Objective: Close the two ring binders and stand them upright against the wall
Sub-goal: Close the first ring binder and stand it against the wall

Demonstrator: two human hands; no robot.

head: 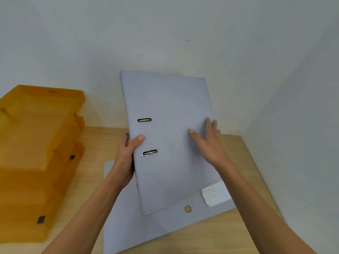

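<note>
Closed grey binder (pixel 170 140) held up, tilted, above second binder (pixel 128 226) lying flat on surface (pixel 238 226). Left hand (pixel 124 158) grip wrapped round spine edge. Right hand (pixel 211 142) flat on cover, fingers spread. Looks stiff, smooth, maybe slippery. Best hold: both side edges, low.

Closed grey binder (pixel 170 136) raised tilted, second binder (pixel 139 224) flat beneath

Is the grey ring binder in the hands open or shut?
Shut: the grey ring binder shows one flat cover with two metal slots, gripped by the left hand at its spine edge.
</note>
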